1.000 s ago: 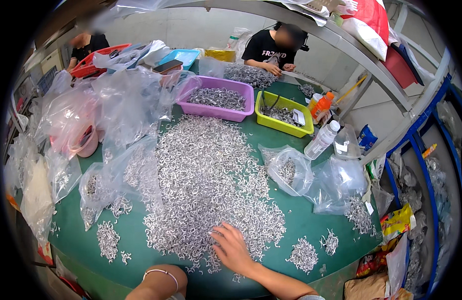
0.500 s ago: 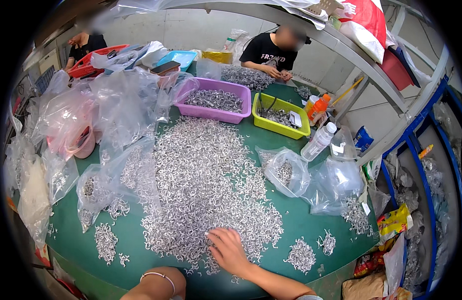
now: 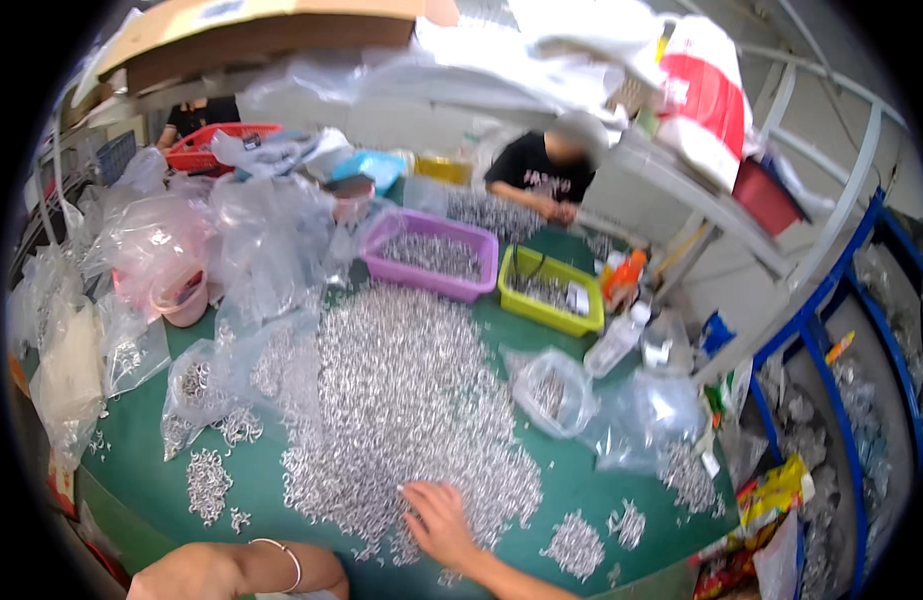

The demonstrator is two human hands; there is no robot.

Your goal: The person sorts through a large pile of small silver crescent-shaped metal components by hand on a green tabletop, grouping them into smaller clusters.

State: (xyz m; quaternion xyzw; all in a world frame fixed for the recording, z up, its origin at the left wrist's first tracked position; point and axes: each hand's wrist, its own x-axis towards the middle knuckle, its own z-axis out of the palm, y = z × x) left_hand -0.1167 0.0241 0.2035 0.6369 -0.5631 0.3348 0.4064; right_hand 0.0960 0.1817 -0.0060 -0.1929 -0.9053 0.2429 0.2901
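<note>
Right hand [image 3: 439,520] at lower centre has slid slightly left along the near edge of the big heap of small silvery metal clips [image 3: 401,400] on the green table [image 3: 141,450]. Fingers spread flat on the clips; it is raking rather than gripping. Left hand is hidden: only the forearm with a thin bracelet [image 3: 281,560] shows at lower left, so its grip can't be told. Small sorted clip piles [image 3: 209,482] are unchanged.

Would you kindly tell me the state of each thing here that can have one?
Right hand: flat, fingers spread on the heap of small metal parts.
Left hand: out of view; only its forearm shows.
Purple bin: part-filled.
Green bin: part-filled.
Clear bag: open, parts inside.
Plastic bottle: tilted.
</note>
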